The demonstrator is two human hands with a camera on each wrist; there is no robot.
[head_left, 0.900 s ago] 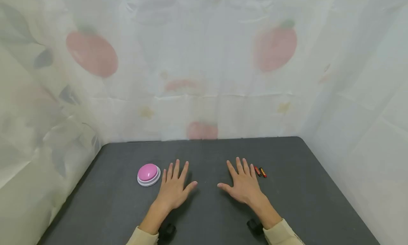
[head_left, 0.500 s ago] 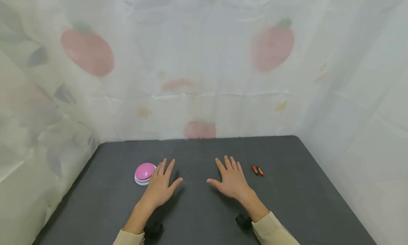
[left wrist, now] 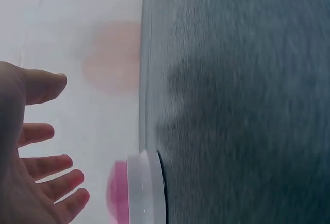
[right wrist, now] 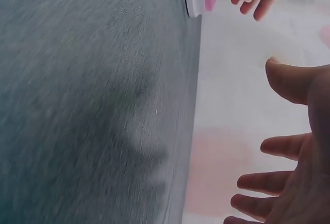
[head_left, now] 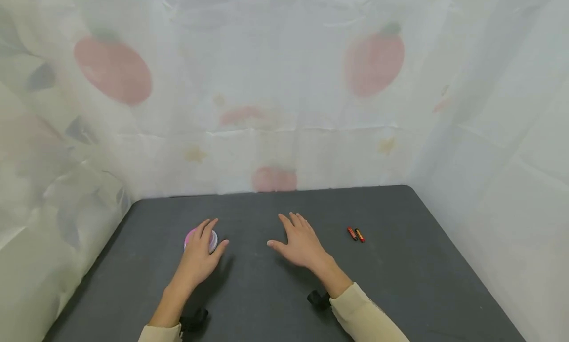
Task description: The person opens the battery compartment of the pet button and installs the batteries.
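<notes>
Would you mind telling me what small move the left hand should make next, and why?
Probably lower the left hand onto the pink button and close the fingers around it. The open fingers hover above its dome without touching, as the left wrist view shows, while the right hand hangs open nearby.

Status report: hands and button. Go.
Left hand open over pink button, touch unclear. Right hand open above table. Batteries off right, nothing blocking.

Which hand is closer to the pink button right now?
The left hand. It hovers over the pink button, fingers spread above its dome with a gap in the wrist view. The right hand is off to the button's right, nearer the two small batteries.
</notes>
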